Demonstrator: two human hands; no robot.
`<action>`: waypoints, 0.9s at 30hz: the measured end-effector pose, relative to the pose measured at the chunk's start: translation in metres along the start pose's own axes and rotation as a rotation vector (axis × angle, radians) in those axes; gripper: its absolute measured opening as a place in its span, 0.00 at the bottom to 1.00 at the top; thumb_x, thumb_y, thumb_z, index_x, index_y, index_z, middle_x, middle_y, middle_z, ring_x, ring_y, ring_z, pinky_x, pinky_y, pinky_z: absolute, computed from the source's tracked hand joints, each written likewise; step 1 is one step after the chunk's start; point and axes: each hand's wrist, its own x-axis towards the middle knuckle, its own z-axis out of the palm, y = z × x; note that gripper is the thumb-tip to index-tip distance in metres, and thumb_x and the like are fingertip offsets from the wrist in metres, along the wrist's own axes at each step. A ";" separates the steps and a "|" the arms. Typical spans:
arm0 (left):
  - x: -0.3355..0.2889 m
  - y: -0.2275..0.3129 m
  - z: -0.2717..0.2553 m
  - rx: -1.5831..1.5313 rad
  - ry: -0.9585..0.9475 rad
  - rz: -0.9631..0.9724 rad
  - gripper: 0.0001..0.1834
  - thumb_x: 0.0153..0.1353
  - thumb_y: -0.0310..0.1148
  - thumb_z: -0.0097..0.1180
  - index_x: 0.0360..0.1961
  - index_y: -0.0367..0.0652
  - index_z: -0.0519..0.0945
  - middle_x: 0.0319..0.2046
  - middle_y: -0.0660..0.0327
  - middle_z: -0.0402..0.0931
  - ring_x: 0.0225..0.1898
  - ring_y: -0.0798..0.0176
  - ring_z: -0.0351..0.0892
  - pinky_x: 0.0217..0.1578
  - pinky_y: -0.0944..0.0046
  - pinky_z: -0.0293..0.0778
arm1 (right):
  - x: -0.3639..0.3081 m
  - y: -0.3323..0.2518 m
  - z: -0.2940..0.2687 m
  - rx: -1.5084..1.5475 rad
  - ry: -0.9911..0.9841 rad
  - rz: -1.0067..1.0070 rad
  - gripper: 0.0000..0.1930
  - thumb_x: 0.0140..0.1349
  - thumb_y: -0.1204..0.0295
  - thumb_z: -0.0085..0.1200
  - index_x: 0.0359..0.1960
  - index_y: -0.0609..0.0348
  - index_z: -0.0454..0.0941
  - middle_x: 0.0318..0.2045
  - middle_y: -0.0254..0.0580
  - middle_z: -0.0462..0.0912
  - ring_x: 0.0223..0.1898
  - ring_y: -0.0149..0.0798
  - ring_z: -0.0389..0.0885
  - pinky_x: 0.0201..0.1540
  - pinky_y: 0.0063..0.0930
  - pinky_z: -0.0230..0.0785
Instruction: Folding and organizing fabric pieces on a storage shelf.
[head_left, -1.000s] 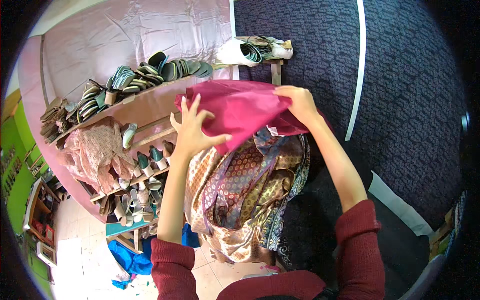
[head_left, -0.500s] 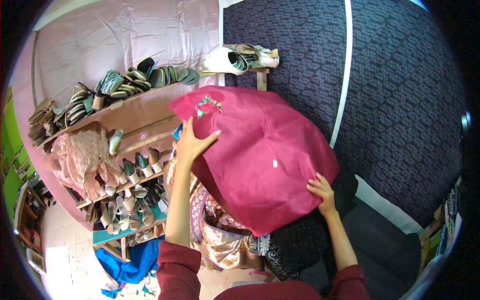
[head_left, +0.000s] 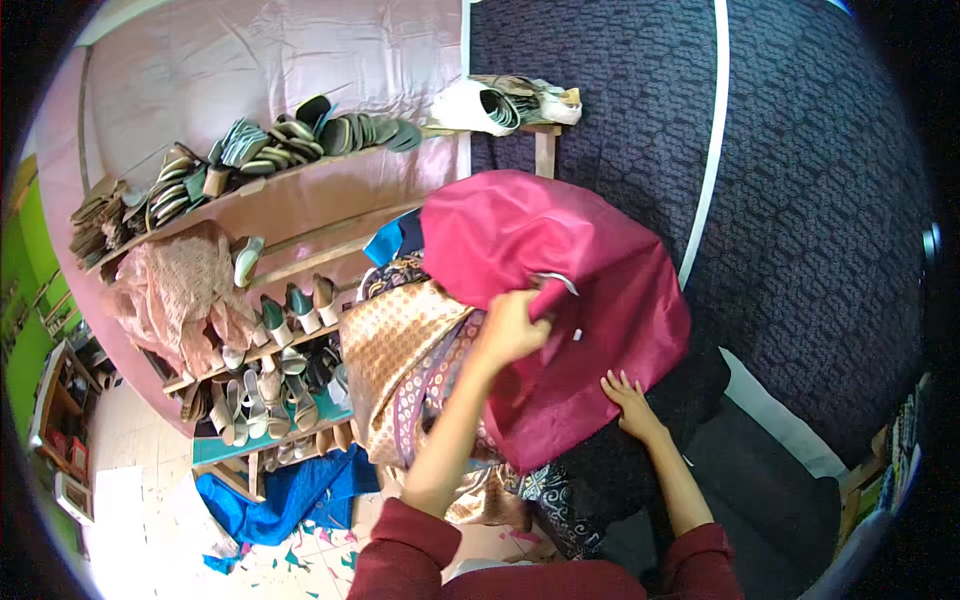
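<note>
A large magenta cloth with a slight sheen lies over a heap of other fabrics. My left hand is closed round a bunched fold of it near its middle. A thin pale strip shows on the cloth just beyond that hand, and a small white spot sits to the right. At the cloth's lower right edge, my right hand rests with its fingers spread and straight. Gold patterned fabric shows left of the magenta cloth, and black fabric lies below my right hand.
At the left, a shoe rack holds sandals, heels and stacked soles. Peach lace hangs over it. Blue cloth and scraps lie on the floor. Rolled material sits on the top shelf, near a dark patterned wall covering.
My left hand has moved right, from the cloth's left edge to its middle, closing on a fold. The cloth's left side is drawn inward, baring more gold fabric. My right hand has shifted slightly down.
</note>
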 end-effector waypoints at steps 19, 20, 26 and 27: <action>-0.136 0.017 0.232 1.255 -0.483 0.033 0.18 0.52 0.34 0.46 0.41 0.37 0.77 0.42 0.49 0.75 0.42 0.50 0.74 0.44 0.45 0.65 | 0.076 -0.163 -0.124 -0.384 0.255 -0.481 0.46 0.34 0.45 0.62 0.61 0.37 0.59 0.64 0.37 0.53 0.67 0.48 0.43 0.58 0.71 0.25; -0.138 0.012 0.232 1.259 -0.477 0.037 0.18 0.52 0.34 0.46 0.41 0.37 0.77 0.42 0.49 0.75 0.42 0.50 0.74 0.44 0.45 0.65 | 0.079 -0.159 -0.119 -0.387 0.263 -0.483 0.46 0.34 0.45 0.62 0.61 0.37 0.59 0.64 0.37 0.53 0.67 0.48 0.43 0.58 0.71 0.25; -0.166 0.000 0.198 0.639 0.033 0.181 0.24 0.52 0.30 0.42 0.51 0.32 0.69 0.43 0.48 0.73 0.40 0.54 0.75 0.37 0.55 0.70 | 0.062 -0.121 -0.104 -0.386 0.281 -0.497 0.11 0.41 0.60 0.61 0.25 0.49 0.80 0.31 0.27 0.78 0.56 0.36 0.64 0.59 0.59 0.42; -0.172 -0.008 0.196 0.606 -0.030 0.126 0.26 0.48 0.30 0.45 0.52 0.34 0.68 0.39 0.50 0.74 0.38 0.55 0.75 0.37 0.60 0.71 | 0.057 -0.122 -0.101 -0.342 0.341 -0.521 0.09 0.42 0.61 0.60 0.21 0.50 0.79 0.28 0.27 0.77 0.54 0.35 0.66 0.59 0.55 0.45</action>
